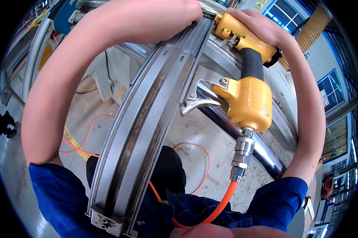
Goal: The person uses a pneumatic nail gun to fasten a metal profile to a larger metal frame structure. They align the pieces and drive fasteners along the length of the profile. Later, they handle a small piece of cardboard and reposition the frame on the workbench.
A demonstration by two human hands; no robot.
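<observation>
A yellow pneumatic nail gun (248, 103) lies before me, with a black grip sleeve and a silver trigger lever. Its long grey metal magazine (141, 115) reaches from the far end down toward my lap. My right hand (262, 29) is wrapped over the gun's yellow head, thumb side along its top. At the far end of the magazine, my left hand (187, 16) is curled closed over the slotted rails. Its fingertips are hidden, so whatever they pinch cannot be seen. An orange air hose (222, 202) joins the gun's handle through a silver coupling (242, 152).
Beneath the gun runs a shiny metal tube (262, 150) beside a grey metal frame (282, 115). Orange hose loops (202, 154) lie on the concrete floor (187, 135). A ribbed tan duct (312, 27) hangs at the far right. Curved metal pipes (32, 51) stand at the left.
</observation>
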